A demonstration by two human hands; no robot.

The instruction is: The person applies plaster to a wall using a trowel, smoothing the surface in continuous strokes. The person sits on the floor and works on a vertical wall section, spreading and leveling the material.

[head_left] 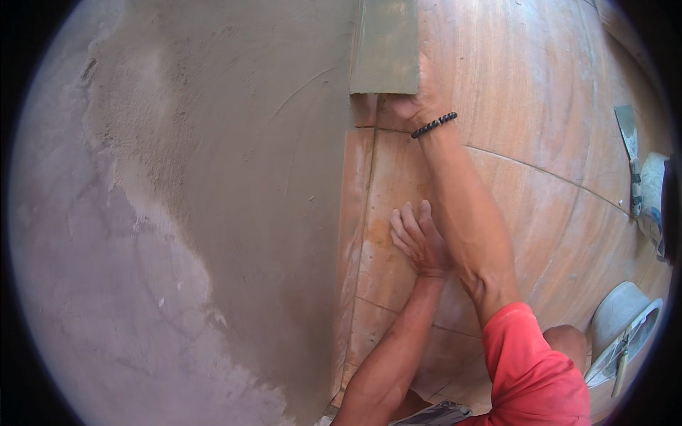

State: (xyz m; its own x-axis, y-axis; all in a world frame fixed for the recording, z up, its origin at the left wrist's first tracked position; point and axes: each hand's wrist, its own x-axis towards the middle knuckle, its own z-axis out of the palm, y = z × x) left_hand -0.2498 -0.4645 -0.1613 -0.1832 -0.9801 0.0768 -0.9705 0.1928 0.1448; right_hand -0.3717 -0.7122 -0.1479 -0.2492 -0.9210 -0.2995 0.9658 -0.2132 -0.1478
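My right hand (419,96) reaches far forward, wrapped around the back of a flat rectangular plastering trowel (386,50). The trowel's face is coated with grey-green mortar and its far end runs out of view. Its plate hides the handle and most of my fingers. A dark beaded bracelet (434,126) circles that wrist. To the left spreads smooth, damp grey plaster (263,184), meeting a drier pale surface (106,305) along a ragged edge. My left hand (420,241) rests on the brown floor tiles (526,206) beside my right forearm, fingers a little apart and holding nothing.
On the right, a scraper (626,135) with a dark-banded handle lies beside a whitish container (652,188). Nearer me, a grey-white bucket (616,312) lies tipped, with a thin-handled tool (622,362) at its mouth. A narrow tile skirting (354,192) borders the plaster.
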